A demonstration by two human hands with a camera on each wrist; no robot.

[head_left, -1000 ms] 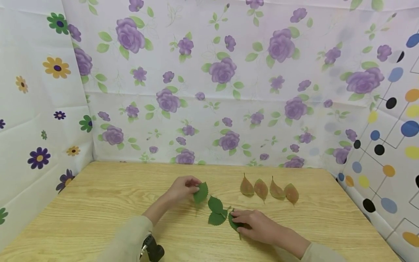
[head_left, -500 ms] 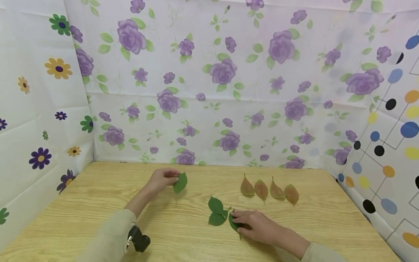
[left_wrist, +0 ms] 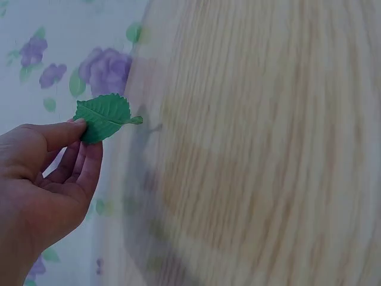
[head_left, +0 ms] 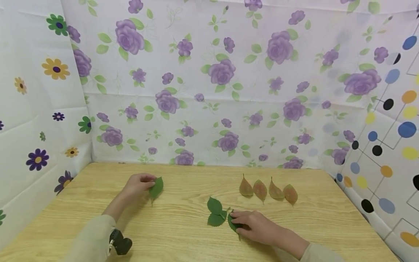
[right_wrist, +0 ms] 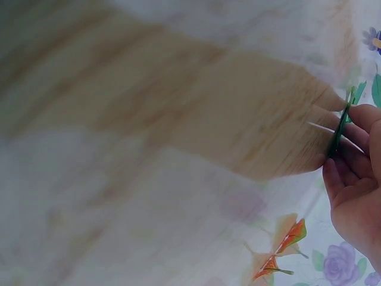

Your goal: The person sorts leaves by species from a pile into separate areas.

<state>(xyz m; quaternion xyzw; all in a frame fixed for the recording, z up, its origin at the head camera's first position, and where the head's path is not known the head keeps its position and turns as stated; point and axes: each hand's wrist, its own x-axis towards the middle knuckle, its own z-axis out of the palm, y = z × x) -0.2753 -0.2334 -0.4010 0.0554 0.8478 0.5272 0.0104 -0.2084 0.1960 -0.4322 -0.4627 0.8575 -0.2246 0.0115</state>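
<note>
Toward the left of the table, my left hand pinches a green leaf with a toothed edge between thumb and fingers. In the left wrist view that leaf is held near one end, its short stem pointing right. My right hand is low over the table, thumb and fingertips gripping another green leaf, partly hidden under the fingers. The right wrist view shows this leaf nearly edge-on. Just left of the right hand, several green leaves lie overlapping.
Several reddish-brown leaves lie in a row at the back right of the wooden table, their stems pointing alternately up and down. A floral cloth hangs behind the table, with patterned cloths at both sides.
My left hand has moved left, away from the overlapping green leaves, carrying its leaf along. The right hand stays in place on its leaf.
</note>
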